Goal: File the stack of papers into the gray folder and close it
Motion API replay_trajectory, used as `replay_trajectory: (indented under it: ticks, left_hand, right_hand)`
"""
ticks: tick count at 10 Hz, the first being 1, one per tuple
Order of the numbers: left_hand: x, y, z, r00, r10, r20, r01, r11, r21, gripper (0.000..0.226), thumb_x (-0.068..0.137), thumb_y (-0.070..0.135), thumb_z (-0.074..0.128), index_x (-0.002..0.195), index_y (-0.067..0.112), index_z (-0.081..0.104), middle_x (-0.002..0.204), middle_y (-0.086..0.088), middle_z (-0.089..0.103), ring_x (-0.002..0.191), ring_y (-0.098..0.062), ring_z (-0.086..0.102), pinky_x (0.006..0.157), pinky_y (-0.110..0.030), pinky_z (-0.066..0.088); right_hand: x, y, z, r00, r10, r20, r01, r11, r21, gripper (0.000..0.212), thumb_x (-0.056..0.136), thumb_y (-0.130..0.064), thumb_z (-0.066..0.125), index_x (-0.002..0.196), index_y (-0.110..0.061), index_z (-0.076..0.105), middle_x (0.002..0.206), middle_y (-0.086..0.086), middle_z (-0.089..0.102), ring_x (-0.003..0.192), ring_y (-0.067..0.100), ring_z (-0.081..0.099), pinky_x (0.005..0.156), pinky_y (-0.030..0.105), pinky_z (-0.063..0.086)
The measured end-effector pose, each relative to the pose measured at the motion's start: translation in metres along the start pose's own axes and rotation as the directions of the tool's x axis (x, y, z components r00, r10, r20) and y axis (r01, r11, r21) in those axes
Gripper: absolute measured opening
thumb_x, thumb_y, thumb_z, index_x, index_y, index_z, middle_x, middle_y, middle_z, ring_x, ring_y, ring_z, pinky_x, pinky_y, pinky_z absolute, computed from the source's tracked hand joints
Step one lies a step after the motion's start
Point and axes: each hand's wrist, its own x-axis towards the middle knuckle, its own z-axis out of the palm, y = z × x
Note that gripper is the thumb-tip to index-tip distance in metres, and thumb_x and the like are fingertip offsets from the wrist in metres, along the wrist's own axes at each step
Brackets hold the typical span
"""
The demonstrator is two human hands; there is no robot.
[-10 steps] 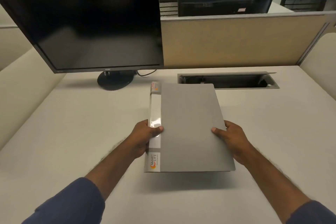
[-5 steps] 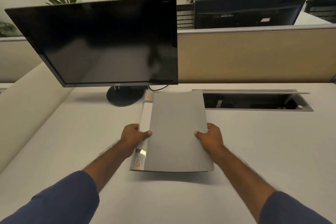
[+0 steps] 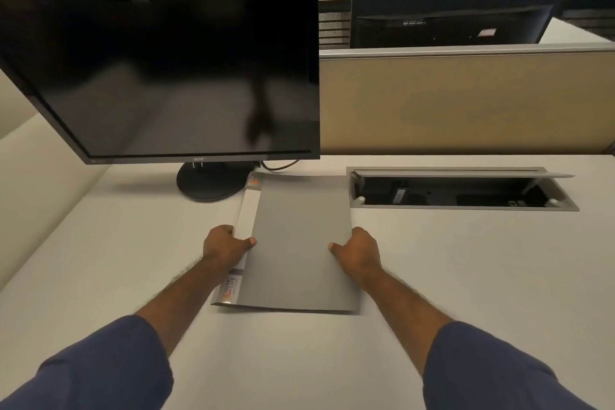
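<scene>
The gray folder (image 3: 299,243) is closed, its white labelled spine on the left, and lies flat or nearly flat on the white desk (image 3: 100,260) in the middle of the view. My left hand (image 3: 224,245) grips the spine edge with the thumb on top. My right hand (image 3: 357,251) holds the opposite long edge, thumb on the cover. No papers show; whatever is inside the folder is hidden by the cover.
A black monitor (image 3: 166,70) on a round stand (image 3: 208,181) is at the back left, close to the folder's far corner. An open cable hatch (image 3: 459,190) is set into the desk at the right. A beige partition (image 3: 466,103) closes the back.
Both hands have carried the closed folder away from me and lowered it toward the desk, nearer the monitor stand. The grip on both edges is unchanged.
</scene>
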Motion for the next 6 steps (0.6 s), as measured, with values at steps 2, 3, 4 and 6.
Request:
replay_trajectory:
  ticks: [2,3,4,6]
  left_hand:
    - [0.001,0.002,0.005,0.993,0.098,-0.059,-0.081,0.965,0.249,0.058,0.087,0.032,0.076,0.130,-0.001,0.056,0.127,-0.019,0.060,0.112,-0.038,0.060,0.094,-0.048,0.055]
    - [-0.003,0.002,0.004,0.980,0.194,-0.049,-0.158,0.900,0.405,0.062,0.089,0.038,0.073,0.135,0.003,0.052,0.135,-0.017,0.052,0.121,-0.036,0.054,0.101,-0.045,0.049]
    - [-0.012,0.000,0.003,0.947,0.319,-0.041,-0.249,0.808,0.534,0.063,0.089,0.045,0.070,0.135,0.007,0.051,0.139,-0.013,0.051,0.124,-0.033,0.050,0.103,-0.044,0.044]
    - [-0.046,0.013,0.007,0.783,0.622,-0.006,-0.519,0.660,0.543,0.086,0.093,0.070,0.041,0.156,0.016,0.021,0.162,-0.006,0.028,0.149,-0.027,0.026,0.120,-0.042,0.024]
  right_hand:
    - [0.000,-0.004,0.001,0.999,-0.041,-0.035,0.031,0.969,-0.243,0.052,0.085,-0.040,0.067,0.123,-0.009,0.053,0.125,0.011,0.054,0.112,0.030,0.058,0.090,0.037,0.050]
    - [-0.006,-0.006,-0.001,0.997,-0.068,-0.023,0.056,0.939,-0.339,0.054,0.086,-0.045,0.064,0.125,-0.011,0.051,0.126,0.010,0.049,0.116,0.029,0.053,0.092,0.039,0.049]
    - [-0.010,-0.001,-0.004,0.991,-0.130,-0.037,0.104,0.909,-0.403,0.053,0.087,-0.048,0.059,0.125,-0.012,0.051,0.125,0.009,0.051,0.116,0.028,0.052,0.093,0.039,0.047]
    - [-0.028,0.003,-0.021,0.879,-0.444,-0.175,0.299,0.798,-0.523,0.065,0.092,-0.053,0.048,0.144,-0.016,0.039,0.152,0.010,0.039,0.142,0.030,0.032,0.118,0.038,0.021]
